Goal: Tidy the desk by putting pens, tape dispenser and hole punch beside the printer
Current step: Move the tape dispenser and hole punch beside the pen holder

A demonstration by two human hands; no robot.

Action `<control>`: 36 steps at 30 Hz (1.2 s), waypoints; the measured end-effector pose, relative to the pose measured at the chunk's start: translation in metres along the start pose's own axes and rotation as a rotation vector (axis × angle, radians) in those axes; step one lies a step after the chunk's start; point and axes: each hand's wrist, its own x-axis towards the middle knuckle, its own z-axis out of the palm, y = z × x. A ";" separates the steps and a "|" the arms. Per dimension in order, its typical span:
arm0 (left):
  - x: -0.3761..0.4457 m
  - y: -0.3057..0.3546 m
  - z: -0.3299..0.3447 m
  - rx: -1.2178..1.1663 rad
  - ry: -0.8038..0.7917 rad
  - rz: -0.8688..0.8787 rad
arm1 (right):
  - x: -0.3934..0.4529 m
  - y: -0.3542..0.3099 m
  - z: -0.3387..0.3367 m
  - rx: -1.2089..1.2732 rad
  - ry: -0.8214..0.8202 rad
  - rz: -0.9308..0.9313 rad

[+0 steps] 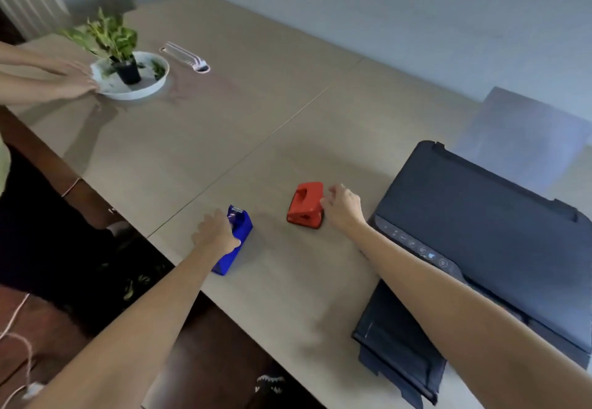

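Observation:
A blue tape dispenser [237, 242] lies near the table's left edge, and my left hand [215, 232] rests on its left side with fingers curled over it. A red hole punch [305, 205] sits just left of the black printer [499, 239]. My right hand [342, 205] touches the punch's right side, fingers bent against it. A bundle of pale pens [185, 55] lies far back on the table, right of the plant.
Another person's hands [72, 80] hold a white dish [129, 75] with a potted plant at the far left. The printer's output tray [398, 354] juts toward me. The beige table [272, 126] drops off at its left edge to a dark floor with cables.

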 end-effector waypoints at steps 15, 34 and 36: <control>0.016 -0.022 0.004 -0.100 -0.019 0.161 | 0.050 0.010 0.062 0.617 -0.064 0.507; -0.170 0.206 -0.065 -0.802 -0.138 0.583 | -0.088 0.067 -0.280 0.894 0.202 0.024; -0.201 0.240 -0.043 -0.798 -0.213 0.656 | -0.110 0.105 -0.314 0.888 0.272 0.021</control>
